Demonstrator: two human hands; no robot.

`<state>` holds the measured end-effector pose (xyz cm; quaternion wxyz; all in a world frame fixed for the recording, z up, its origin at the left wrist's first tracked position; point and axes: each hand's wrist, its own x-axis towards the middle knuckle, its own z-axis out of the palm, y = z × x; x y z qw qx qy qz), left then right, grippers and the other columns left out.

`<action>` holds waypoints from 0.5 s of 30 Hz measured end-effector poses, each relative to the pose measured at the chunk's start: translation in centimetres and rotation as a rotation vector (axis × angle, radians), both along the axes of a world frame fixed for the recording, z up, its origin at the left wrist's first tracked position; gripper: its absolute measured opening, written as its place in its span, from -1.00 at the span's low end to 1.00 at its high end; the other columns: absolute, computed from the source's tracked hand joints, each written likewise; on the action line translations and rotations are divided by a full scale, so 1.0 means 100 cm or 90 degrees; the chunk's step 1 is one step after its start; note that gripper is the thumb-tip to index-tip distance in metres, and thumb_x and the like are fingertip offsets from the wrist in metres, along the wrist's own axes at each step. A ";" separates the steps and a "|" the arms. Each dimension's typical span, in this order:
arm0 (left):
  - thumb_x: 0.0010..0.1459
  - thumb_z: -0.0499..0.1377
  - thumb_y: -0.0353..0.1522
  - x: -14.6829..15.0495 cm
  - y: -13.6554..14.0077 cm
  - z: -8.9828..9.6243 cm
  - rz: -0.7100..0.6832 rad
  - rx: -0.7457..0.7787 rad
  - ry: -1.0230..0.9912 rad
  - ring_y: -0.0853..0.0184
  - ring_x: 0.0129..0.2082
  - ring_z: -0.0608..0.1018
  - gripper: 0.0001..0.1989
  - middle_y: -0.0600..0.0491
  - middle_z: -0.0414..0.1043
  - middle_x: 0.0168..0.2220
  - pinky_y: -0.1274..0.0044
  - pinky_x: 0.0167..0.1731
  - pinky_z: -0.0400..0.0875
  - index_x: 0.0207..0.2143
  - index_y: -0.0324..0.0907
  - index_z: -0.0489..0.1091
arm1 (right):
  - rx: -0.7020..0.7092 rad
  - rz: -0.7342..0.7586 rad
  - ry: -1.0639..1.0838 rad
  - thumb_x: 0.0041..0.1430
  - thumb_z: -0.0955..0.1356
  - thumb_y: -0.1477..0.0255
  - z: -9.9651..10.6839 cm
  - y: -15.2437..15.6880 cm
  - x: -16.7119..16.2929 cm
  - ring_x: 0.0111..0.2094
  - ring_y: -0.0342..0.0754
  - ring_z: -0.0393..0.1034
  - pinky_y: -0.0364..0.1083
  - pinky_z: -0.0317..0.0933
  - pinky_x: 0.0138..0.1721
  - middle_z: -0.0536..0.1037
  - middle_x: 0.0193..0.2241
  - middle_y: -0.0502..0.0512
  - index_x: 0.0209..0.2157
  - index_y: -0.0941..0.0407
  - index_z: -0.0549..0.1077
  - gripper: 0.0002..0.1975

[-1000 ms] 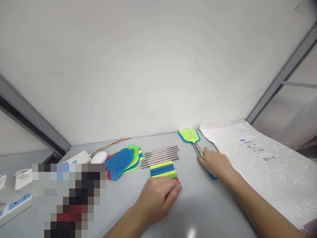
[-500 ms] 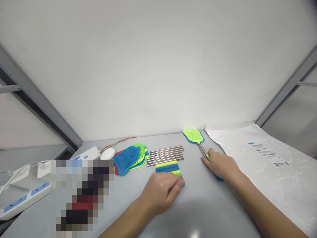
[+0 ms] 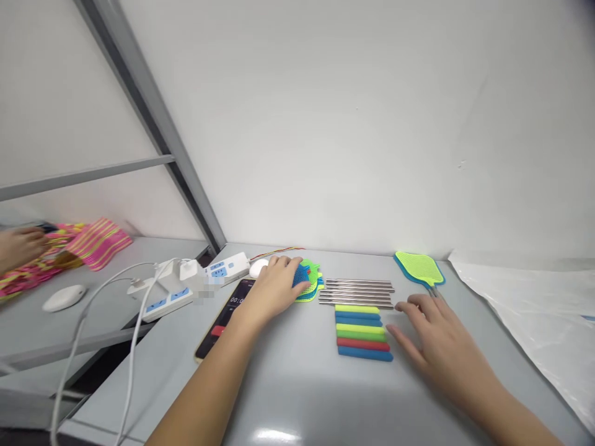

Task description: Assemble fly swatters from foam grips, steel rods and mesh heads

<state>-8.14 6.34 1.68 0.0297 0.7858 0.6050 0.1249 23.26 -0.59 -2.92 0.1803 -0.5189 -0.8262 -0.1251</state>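
My left hand (image 3: 277,286) lies over the stack of mesh fly swatter heads, its thumb and forefinger apart on the blue head (image 3: 301,274). Green and yellow heads (image 3: 313,272) peek out beneath, partly hidden by the hand. Between my hands, several silver metal rods (image 3: 357,293) lie side by side. Just in front of them is a row of coloured handle grips (image 3: 363,333) in yellow, blue, green and red. My right hand (image 3: 430,337) hovers with spread fingers to the right of the grips. Behind it rest yellow and blue fly swatters (image 3: 421,269), their shafts mostly hidden.
At left are a phone (image 3: 225,319), white power strips (image 3: 170,303) with cables, and a white round object (image 3: 258,267). White plastic packaging (image 3: 525,316) covers the right side. Past the metal frame, another person's hand (image 3: 21,248) is near striped pink fabric (image 3: 100,243).
The view has swung left. My left hand has gone from the grips to the swatter heads. My right hand has let go of the assembled swatters and opened.
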 end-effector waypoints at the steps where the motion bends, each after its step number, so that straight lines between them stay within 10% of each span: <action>1: 0.14 0.08 -0.05 -0.002 -0.001 -0.003 0.012 -0.028 0.009 0.03 0.11 0.26 -0.47 -0.10 0.32 0.07 0.29 0.00 0.18 0.12 -0.06 0.25 | 0.004 0.038 0.013 0.25 0.24 0.22 -0.002 -0.003 -0.005 -0.15 0.13 0.29 0.10 0.19 -0.13 0.38 -0.15 0.25 -0.09 0.14 0.37 -0.68; 15: 0.02 0.09 0.11 -0.013 0.004 -0.017 0.058 -0.098 0.036 -0.06 0.21 0.15 -0.10 -0.21 0.17 0.21 0.13 0.10 0.00 0.30 -0.08 -0.09 | -0.100 0.231 0.040 0.25 0.27 0.33 -0.009 -0.019 -0.030 -0.22 0.08 0.31 0.05 0.25 -0.25 0.40 -0.19 0.19 -0.13 0.08 0.39 -0.80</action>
